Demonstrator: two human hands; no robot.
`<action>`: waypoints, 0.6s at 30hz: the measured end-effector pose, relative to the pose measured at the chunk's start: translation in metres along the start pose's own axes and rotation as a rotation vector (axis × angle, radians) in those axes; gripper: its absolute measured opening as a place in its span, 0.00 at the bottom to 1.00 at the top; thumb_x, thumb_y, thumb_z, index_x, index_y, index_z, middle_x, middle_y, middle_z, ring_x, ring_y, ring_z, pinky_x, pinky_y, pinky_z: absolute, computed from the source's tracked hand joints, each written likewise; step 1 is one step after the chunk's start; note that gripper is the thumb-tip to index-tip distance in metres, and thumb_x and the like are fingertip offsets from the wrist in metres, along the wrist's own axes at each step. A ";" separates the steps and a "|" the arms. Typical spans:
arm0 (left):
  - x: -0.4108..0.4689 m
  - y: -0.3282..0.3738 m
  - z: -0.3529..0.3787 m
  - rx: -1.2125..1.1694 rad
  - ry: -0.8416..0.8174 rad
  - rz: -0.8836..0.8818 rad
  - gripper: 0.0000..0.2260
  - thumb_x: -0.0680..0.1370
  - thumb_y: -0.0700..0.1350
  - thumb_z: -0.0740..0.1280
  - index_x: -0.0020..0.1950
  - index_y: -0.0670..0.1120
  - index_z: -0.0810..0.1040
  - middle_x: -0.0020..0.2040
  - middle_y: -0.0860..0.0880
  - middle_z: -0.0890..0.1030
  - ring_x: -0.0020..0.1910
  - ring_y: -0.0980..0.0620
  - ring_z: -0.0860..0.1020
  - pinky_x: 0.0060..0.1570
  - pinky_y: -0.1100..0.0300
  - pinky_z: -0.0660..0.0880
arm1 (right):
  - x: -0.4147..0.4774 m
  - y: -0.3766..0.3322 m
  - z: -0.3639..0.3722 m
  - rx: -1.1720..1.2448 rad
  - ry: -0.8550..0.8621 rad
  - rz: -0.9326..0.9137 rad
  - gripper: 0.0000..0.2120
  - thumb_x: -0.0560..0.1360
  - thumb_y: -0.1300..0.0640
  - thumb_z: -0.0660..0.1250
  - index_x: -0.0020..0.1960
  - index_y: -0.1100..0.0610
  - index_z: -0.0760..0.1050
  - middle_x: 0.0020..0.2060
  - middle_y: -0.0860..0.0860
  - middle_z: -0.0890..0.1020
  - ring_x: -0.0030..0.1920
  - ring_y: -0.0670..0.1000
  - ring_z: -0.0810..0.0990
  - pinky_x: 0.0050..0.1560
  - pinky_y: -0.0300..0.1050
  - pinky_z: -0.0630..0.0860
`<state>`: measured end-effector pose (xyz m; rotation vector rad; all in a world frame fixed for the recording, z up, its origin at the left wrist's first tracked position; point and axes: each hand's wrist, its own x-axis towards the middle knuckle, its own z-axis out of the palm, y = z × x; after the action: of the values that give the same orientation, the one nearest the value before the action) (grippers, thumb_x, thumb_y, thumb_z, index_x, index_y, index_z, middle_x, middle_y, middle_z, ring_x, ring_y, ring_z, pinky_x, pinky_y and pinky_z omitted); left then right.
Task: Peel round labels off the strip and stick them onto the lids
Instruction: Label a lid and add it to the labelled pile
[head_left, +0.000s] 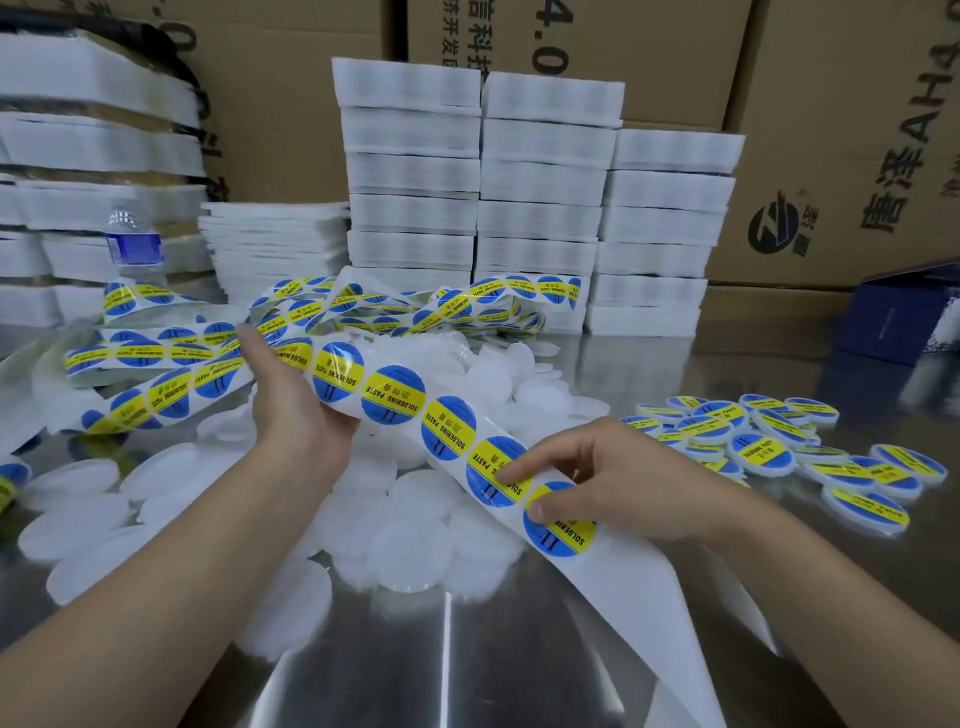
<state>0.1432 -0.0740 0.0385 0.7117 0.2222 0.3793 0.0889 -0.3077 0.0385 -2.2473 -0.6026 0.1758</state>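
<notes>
Gripping the white paper label strip (644, 592) in my left hand (296, 400), I pinched its last round blue-yellow label (566, 525) with my right hand (618, 483).

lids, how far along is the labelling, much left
Done: a batch of labelled lids lies on the right. In hand: the left hand holds the label strip while the right hand picks at the end label with its thumb. Left: a big heap of plain white lids in the middle, and many labels on the strip.

Water bottle (136, 244) left; foam stacks (540, 208), cardboard boxes (857, 130) behind.
</notes>
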 end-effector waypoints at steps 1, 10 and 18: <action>0.000 0.001 -0.001 0.026 0.084 0.028 0.24 0.76 0.69 0.54 0.58 0.56 0.77 0.46 0.53 0.86 0.46 0.49 0.84 0.49 0.46 0.80 | 0.000 0.000 0.000 0.026 -0.003 -0.018 0.14 0.68 0.58 0.74 0.47 0.40 0.82 0.49 0.62 0.80 0.41 0.60 0.75 0.47 0.52 0.77; 0.013 0.003 -0.007 0.338 0.403 0.291 0.23 0.78 0.59 0.60 0.68 0.46 0.70 0.62 0.48 0.77 0.57 0.49 0.76 0.57 0.57 0.72 | 0.001 0.002 0.000 0.195 0.004 -0.063 0.09 0.64 0.57 0.79 0.41 0.51 0.81 0.26 0.47 0.73 0.26 0.43 0.66 0.30 0.35 0.66; 0.017 -0.006 -0.012 0.451 0.250 0.352 0.21 0.78 0.56 0.64 0.65 0.43 0.76 0.48 0.45 0.80 0.43 0.50 0.74 0.45 0.58 0.71 | -0.002 0.002 -0.002 0.196 -0.007 -0.086 0.08 0.64 0.54 0.78 0.39 0.53 0.80 0.32 0.57 0.81 0.33 0.48 0.76 0.37 0.40 0.73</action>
<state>0.1561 -0.0638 0.0247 1.1538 0.4287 0.7699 0.0890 -0.3110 0.0381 -2.0294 -0.6554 0.1911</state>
